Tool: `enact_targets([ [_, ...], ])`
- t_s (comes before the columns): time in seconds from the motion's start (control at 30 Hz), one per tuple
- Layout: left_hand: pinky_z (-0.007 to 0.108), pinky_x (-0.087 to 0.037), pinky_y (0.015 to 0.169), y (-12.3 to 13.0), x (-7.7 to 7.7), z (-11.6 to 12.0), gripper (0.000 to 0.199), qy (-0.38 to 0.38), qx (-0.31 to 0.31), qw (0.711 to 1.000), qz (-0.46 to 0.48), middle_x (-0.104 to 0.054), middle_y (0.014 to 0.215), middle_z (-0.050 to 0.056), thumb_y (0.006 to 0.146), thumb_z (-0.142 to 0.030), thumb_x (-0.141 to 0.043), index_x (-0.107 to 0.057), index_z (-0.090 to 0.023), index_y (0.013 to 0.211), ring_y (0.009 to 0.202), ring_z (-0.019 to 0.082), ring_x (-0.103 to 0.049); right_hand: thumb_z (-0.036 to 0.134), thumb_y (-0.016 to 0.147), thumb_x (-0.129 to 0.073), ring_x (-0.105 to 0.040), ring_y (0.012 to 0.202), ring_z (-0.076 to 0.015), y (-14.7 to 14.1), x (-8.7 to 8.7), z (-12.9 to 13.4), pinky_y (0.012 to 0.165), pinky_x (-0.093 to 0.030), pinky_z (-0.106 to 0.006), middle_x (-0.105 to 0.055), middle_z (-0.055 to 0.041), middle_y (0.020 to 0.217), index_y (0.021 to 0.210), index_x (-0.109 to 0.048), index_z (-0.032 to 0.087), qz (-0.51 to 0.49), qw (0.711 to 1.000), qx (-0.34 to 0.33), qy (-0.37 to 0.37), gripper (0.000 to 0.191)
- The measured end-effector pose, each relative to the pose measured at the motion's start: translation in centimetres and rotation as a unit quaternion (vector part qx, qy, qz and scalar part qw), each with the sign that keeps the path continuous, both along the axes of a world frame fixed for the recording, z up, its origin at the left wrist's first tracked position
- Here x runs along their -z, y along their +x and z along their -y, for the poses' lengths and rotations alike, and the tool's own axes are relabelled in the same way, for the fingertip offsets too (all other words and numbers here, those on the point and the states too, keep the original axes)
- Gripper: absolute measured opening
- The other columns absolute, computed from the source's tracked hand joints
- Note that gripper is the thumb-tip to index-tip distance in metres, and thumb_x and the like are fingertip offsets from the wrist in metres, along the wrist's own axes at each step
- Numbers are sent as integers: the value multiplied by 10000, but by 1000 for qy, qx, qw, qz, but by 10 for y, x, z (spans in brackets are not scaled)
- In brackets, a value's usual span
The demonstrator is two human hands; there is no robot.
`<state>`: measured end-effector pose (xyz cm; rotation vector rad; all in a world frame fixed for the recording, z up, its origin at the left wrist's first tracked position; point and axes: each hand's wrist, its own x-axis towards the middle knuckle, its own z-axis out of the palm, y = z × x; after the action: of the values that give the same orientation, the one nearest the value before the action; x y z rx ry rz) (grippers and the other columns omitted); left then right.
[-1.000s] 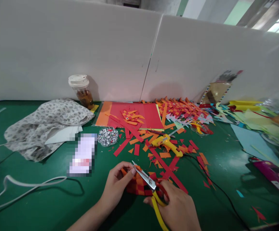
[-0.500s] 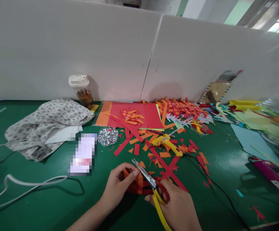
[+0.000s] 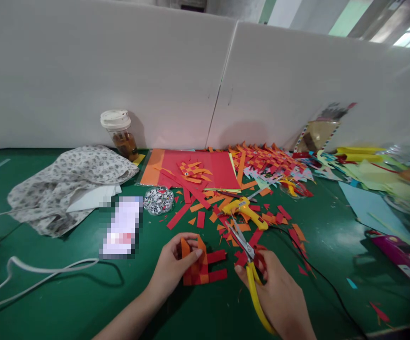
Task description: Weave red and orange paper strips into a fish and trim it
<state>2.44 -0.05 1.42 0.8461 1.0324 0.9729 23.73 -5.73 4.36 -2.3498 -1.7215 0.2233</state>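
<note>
My left hand (image 3: 176, 264) pinches a woven piece of red and orange paper strips (image 3: 202, 270), thumb in front and fingers behind. Two pointed orange ends stick up from it, and red strip ends reach out to the right. To its right, my right hand (image 3: 273, 285) grips scissors (image 3: 247, 251) with yellow and red handles. The blades are a little apart, point up and to the left, and are clear of the woven piece. Just beyond the blade tips lies a yellow glue gun (image 3: 242, 210) among red and orange paper scraps (image 3: 201, 219).
A finished-looking woven paper fish (image 3: 194, 171) lies on red paper sheets (image 3: 222, 170). More woven fish (image 3: 268, 158) are heaped behind. A round case of googly eyes (image 3: 158, 200), a blurred-out phone (image 3: 123, 226), a patterned cloth (image 3: 73, 184) and a lidded cup (image 3: 120, 134) stand left. A black cord (image 3: 327, 283) runs right.
The scissors have moved right and slightly up, away from the woven paper piece. My left hand stays nearly in place, and the orange points and red strip ends now show more plainly.
</note>
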Motion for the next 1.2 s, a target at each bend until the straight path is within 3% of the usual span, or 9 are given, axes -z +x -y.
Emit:
enact_targets([
  [0.2,210,-430,666,2,-3,3,205,-1,3,1000,3,-605,754,5,693,-315,-721,-624,-154,774,698,114,-546,440,684,-590,-623,743,-233,-18,7,4,595,-447,-298,-618,-50,827,933,-491,213,18,991,-118,56,350],
  [0.33,198,-420,633,1,-5,5,218,-8,-3,999,41,-602,738,0,663,-303,-746,-615,-151,750,678,111,-538,414,682,-588,-621,770,-250,-28,12,5,599,-446,-310,-612,-63,833,936,-499,197,30,985,-157,70,345],
  [0.77,162,-400,583,3,-5,9,219,-23,-6,997,77,-600,680,-19,654,-291,-756,-610,-147,731,626,86,-523,382,663,-588,-601,665,-220,-33,7,5,544,-425,-284,-579,-35,728,843,-479,205,32,977,-183,100,275],
  [1.2,173,-411,583,5,-5,10,239,-38,-1,996,83,-598,659,-23,633,-294,-771,-600,-151,720,613,87,-525,382,648,-605,-599,619,-195,-34,4,5,505,-416,-261,-580,-8,693,822,-448,220,33,979,-180,85,285],
])
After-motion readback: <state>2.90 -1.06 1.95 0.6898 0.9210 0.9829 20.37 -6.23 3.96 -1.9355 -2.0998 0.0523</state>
